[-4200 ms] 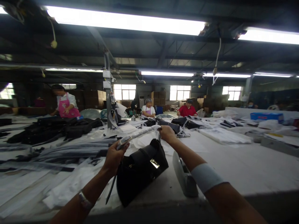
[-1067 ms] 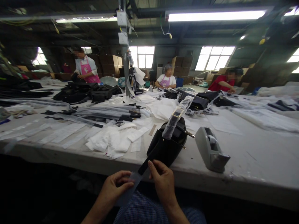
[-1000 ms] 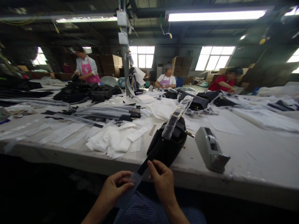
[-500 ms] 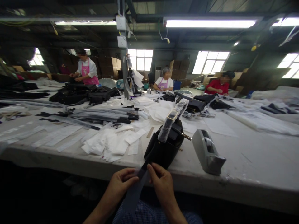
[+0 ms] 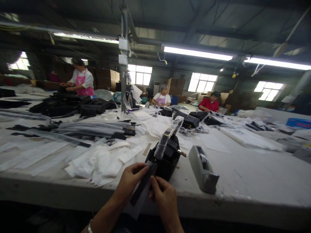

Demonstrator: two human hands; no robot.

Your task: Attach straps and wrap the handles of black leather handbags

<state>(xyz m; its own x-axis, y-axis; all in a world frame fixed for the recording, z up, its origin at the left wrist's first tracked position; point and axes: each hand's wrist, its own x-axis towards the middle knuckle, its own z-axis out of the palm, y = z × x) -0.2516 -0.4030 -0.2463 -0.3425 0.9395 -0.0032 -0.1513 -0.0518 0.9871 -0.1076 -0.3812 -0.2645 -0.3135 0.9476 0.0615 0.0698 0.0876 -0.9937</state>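
Observation:
A black handbag (image 5: 167,165) stands near the table's front edge, its raised handle (image 5: 164,142) wrapped in clear film around a gold buckle. In front of it a black strap (image 5: 143,189) slants down toward me, with a thin translucent sheet (image 5: 139,207) along it. My left hand (image 5: 132,178) pinches the strap and sheet near their upper end. Lower and to the right, my right hand (image 5: 161,191) is closed with thumb and fingers on the sheet's edge beside the strap. Its fingertips partly hide what they grip.
A grey tape dispenser (image 5: 203,170) stands right of the bag. White paper sheets (image 5: 104,158) and film-wrapped straps (image 5: 89,129) lie to the left. More black bags (image 5: 187,119) sit farther back. Several co-workers, one in red (image 5: 210,104), are across the table (image 5: 243,174).
My left hand has moved up the strap toward the bag, and the strap's lower end now shows below it. The view has tilted up and turned right.

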